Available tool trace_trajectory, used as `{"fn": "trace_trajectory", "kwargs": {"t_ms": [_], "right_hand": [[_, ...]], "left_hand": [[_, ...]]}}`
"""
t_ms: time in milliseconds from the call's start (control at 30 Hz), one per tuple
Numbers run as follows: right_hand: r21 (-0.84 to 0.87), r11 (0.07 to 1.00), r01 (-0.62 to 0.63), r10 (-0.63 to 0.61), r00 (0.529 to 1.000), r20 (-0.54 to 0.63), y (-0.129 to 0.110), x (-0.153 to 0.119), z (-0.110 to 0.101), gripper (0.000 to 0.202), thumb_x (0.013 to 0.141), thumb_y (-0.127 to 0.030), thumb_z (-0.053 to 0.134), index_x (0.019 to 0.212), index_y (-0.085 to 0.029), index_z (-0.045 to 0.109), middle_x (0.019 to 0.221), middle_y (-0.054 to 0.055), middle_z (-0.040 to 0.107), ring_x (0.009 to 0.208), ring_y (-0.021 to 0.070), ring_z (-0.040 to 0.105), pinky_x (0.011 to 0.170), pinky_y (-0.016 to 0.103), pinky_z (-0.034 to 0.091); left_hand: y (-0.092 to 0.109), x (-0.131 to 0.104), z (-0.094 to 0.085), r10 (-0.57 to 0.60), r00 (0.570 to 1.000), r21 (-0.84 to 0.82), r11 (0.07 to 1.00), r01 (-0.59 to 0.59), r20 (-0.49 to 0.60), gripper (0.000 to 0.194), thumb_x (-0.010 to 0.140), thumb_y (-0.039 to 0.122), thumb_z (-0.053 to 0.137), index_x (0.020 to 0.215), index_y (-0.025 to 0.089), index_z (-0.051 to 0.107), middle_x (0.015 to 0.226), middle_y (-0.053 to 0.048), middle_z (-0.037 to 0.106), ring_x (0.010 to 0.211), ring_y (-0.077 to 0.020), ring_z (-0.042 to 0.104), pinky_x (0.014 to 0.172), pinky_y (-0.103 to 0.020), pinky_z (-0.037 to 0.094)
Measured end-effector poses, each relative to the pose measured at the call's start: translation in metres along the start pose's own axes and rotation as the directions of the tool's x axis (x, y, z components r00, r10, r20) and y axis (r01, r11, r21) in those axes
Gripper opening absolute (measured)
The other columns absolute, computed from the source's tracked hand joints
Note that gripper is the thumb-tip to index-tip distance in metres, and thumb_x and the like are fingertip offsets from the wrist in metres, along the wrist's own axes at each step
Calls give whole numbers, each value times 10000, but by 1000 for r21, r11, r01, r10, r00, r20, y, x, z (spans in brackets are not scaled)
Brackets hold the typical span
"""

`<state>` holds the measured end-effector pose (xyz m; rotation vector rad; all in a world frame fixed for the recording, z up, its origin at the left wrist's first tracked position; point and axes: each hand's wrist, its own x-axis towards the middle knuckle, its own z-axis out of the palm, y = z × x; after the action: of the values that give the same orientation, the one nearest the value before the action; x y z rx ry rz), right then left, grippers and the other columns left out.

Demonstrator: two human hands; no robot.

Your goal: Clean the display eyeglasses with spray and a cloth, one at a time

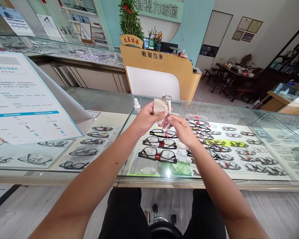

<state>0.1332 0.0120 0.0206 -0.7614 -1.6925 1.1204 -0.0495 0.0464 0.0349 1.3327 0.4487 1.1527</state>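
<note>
Above the glass counter, my left hand (148,116) is closed round a beige cloth (160,106), its thumb pressed on the cloth's lower part. A thin-framed pair of glasses (166,97) shows at the cloth's top edge and again below, between the hands; its middle is hidden. My right hand (180,127) pinches the glasses at the cloth's right side, fingertips close to my left thumb. Just left of the hands, a small white spray bottle (137,105) stands upright.
Rows of glasses (161,143) lie inside the glass counter (179,181). A large folded sign (27,99) stands on the left. Beyond the counter are a wooden cashier desk (159,61) and another display case (89,49).
</note>
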Motion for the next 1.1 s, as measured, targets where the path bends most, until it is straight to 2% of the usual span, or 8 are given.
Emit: {"fn": "trace_trajectory", "kwargs": {"t_ms": [167,333,467,567,667,800,933,1100], "right_hand": [[-113,993,24,-19,999,38,-1,-4,6,501,1091,-642,554,918,-221,763,986,53,788,917,204,668,901,359,534],[-68,998,2,0,1000,28,-2,-5,9,439,1094,-576,559,940,-216,759,1003,51,778,897,191,647,913,351,525],[54,997,-57,57,998,2,-4,-3,2,381,1058,-504,588,919,-208,782,928,49,780,839,190,644,872,350,522],[169,981,-97,95,995,24,-5,-1,-2,367,1041,-457,587,899,-193,798,895,63,790,828,200,662,851,357,516],[211,970,-121,117,993,33,-4,-1,-2,356,1029,-455,596,907,-192,802,904,66,798,814,198,663,821,353,498],[153,983,-106,99,994,49,-1,-2,2,369,1029,-529,622,919,-208,768,954,57,790,836,199,672,828,352,510],[-1,1000,-31,31,999,42,0,-5,8,493,1059,-673,576,901,-225,711,969,52,750,890,206,658,876,359,527],[-91,995,43,-39,998,42,-2,-8,11,534,1113,-664,490,940,-222,735,972,50,727,931,208,643,941,361,505]], "left_hand": [[-7,-1,4,60,990,59,997,-53,-130,502,810,590,959,863,166,697,682,3,697,426,-103,529,459,-285,454],[-11,2,-1,55,977,84,996,-38,-207,590,873,729,844,808,155,727,623,-24,686,470,-125,570,529,-293,487],[-7,4,-9,3,993,23,1000,0,-118,602,797,716,917,949,146,796,830,-80,795,737,-210,741,743,-345,600],[-3,4,-15,-48,998,-1,999,48,-47,567,778,622,973,1040,149,804,964,-97,824,859,-234,774,870,-391,618],[0,2,-19,-61,998,34,998,61,19,545,760,538,1008,1085,157,793,995,-92,822,822,-217,756,812,-375,616],[1,0,-14,-27,997,102,995,20,71,482,773,490,1007,1037,169,761,727,-13,727,595,-167,659,625,-328,575],[-1,-3,2,58,993,114,992,-46,-105,508,775,566,988,928,176,701,727,-14,734,438,-126,567,437,-292,460],[-1,-6,12,85,969,113,992,-60,-231,567,843,717,878,861,177,706,556,9,638,429,-138,551,510,-306,514]]}}
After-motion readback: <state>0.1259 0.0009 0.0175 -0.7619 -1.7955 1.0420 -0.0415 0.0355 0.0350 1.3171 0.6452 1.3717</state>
